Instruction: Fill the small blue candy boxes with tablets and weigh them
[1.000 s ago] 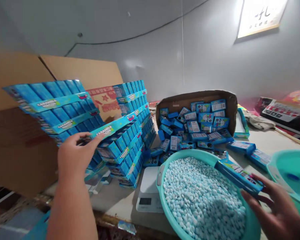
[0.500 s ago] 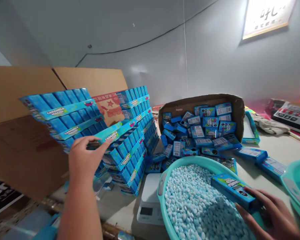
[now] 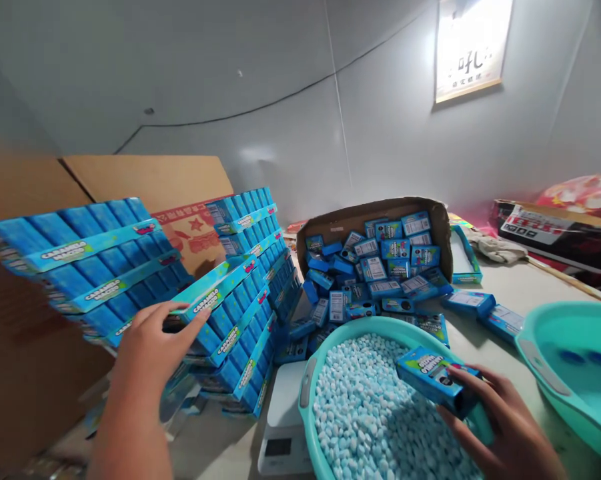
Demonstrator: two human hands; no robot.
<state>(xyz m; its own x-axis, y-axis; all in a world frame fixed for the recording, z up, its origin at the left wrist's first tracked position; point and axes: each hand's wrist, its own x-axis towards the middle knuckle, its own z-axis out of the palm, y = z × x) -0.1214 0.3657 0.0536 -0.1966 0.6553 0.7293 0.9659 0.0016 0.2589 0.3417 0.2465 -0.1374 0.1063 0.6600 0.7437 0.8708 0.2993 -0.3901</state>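
My left hand (image 3: 153,343) pinches the front corner of a blue cardboard display tray (image 3: 215,287), thumb on the front lip and fingers over the side. This tray tops a stack of filled trays (image 3: 237,340), and its inside is mostly hidden. In my right hand (image 3: 505,417) is a small blue candy box (image 3: 430,377), held by its near end, tilted above a turquoise basin (image 3: 307,420). Pale blue and white candies (image 3: 365,407) fill that basin. A white scale (image 3: 285,407) stands just left of it.
Behind the basin, a cardboard carton (image 3: 375,208) on its side spills many candy boxes (image 3: 373,269). More filled trays (image 3: 95,267) lean at the left by a big carton (image 3: 150,177). At right are a second turquoise basin (image 3: 570,320), a cloth (image 3: 497,248) and a black box (image 3: 545,233).
The view has swung right, so most things appear further left and more of the second basin shows. Both hands keep their grips on the display tray and the candy box.
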